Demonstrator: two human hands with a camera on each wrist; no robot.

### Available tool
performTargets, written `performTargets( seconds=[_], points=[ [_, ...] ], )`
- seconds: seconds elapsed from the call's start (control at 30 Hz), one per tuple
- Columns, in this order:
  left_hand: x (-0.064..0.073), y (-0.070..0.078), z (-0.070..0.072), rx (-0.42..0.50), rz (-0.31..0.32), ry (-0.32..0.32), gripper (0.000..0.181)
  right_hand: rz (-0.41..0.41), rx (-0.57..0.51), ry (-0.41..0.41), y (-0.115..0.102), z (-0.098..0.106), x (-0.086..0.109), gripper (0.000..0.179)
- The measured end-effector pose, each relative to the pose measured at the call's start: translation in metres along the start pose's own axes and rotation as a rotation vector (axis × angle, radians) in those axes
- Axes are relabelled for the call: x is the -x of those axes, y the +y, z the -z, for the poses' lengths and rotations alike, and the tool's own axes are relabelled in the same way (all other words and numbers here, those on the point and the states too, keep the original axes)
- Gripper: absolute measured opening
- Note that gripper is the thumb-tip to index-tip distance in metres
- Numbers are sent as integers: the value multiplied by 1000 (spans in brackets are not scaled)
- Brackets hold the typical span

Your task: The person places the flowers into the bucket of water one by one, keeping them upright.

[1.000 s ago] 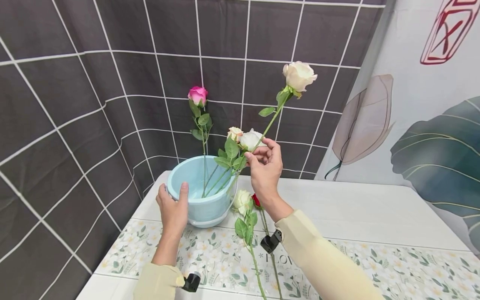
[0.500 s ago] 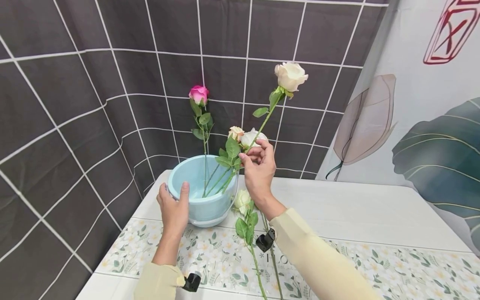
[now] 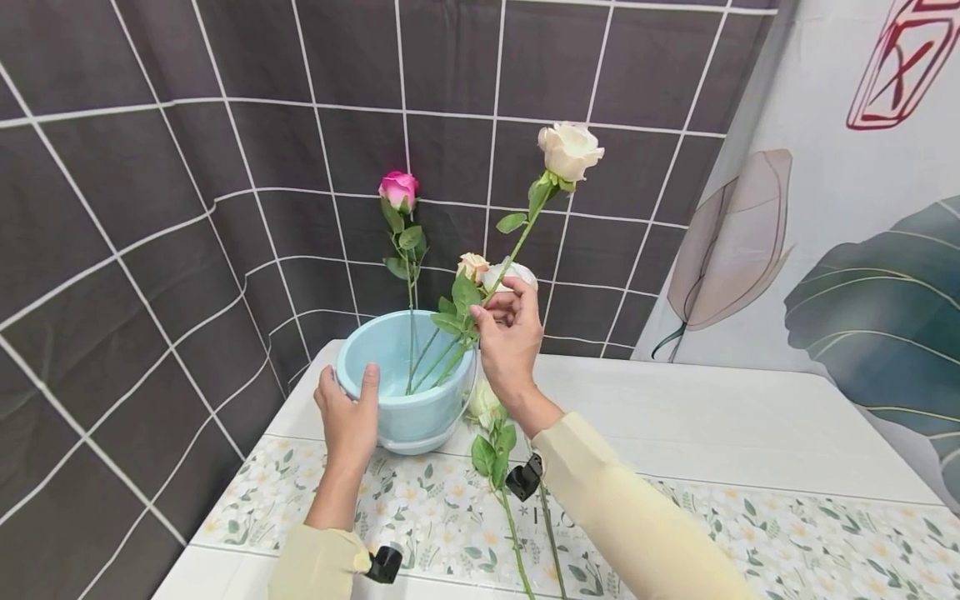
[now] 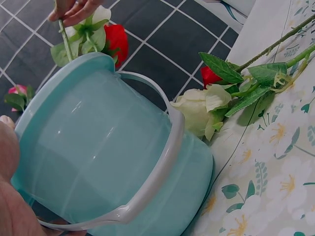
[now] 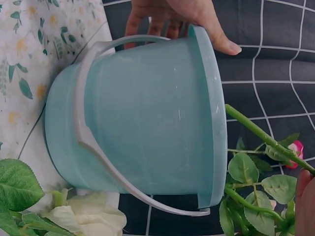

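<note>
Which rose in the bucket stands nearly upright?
The pink rose, leftmost in the head view. The peach rose, white rose and the cream rose in the right hand all lean right.

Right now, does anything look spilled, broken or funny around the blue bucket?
Nothing looks spilled or broken. It's only a bit lopsided: in the bucket, the pink rose stands nearly straight, while the peach rose leans over toward the right hand.

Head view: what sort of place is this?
Probably a staged indoor corner: the tile-pattern backdrop ripples like cloth, a leaf-printed sheet hangs beside it, and a flower-patterned table stands in front.
</note>
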State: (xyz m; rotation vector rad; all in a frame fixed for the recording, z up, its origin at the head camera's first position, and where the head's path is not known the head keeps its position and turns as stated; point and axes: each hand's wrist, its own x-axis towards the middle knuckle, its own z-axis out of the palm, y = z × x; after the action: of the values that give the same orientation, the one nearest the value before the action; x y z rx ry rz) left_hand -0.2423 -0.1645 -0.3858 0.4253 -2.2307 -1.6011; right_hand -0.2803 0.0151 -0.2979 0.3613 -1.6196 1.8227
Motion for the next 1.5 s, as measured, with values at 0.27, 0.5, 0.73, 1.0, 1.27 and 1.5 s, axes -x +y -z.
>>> performTargets(
  seconds=[0.27,0.5,0.73,1.0,1.27,1.5],
  points=[
    [0,1,0,-7,10,0,93,14,50,4,3,-3,1,44],
    [0,1,1,-7,8,1,93,-50,75,-48,32,-3,2,48],
    [0,0,1,-1,12,-6,92,-93,62,-115,47,-1,5,48],
    [-1,0,0,4,1,-3,94,-72,142,-210,47,-4,11,40],
    [-1,0,0,2,6,-2,93,-62,391,-315,44,5,12,9],
    [-1,0,0,7,13,-6,94,-44,495,-309,33,18,11,18]
  ],
)
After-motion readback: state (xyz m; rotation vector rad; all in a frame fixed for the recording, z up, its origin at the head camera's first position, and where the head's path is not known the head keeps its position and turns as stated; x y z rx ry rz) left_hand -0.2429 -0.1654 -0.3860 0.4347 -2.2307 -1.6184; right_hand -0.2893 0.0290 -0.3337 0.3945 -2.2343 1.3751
